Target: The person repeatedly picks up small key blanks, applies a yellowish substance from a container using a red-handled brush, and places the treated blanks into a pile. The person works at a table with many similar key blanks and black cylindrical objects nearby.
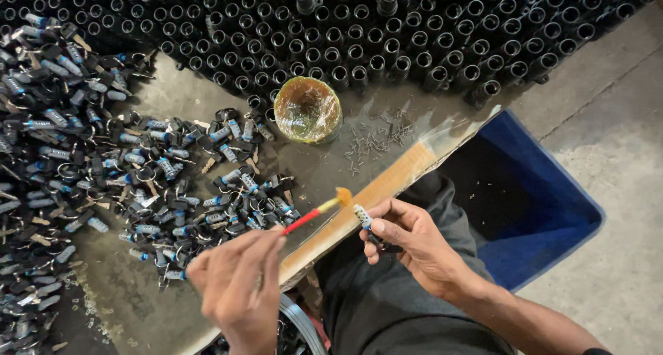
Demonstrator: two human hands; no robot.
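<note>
Desk point(207, 92): grey sheet-metal top, scuffed and greasy, with a bare wooden strip point(373, 189) along the near edge. Floor point(608, 141) to the right of the hands is raw concrete. A blue plastic bin point(545, 237) stands on it, just beyond the right hand and below the desk corner.

Ahead of both hands, across the far side of the desk: a dense block of black tubular parts point(387, 30), upright, open ends up, packed touching. To the left of the left hand: a big loose heap of small black-and-silver threaded parts point(103, 161) with rings, spreading toward the desk edge. Ahead of the hands, between them and the tubes: a small round tub point(307, 110) of yellowish grease, open. Just right of it, a scatter of small pins point(376, 137).

Left hand point(238, 286): closed around the red handle of a small brush point(319, 210), grip at the handle's rear end. The brush points up and right; its yellow-loaded tip sits over the wooden strip.

Right hand point(407, 237): fingers pinched on one small threaded part point(362, 217), held over the lap, just off the desk edge, threaded end up and left.

Brush tip is just beside the part's top end, a small gap visible; contact not confirmed.

Dark trousers point(387, 300) below both hands.
</note>
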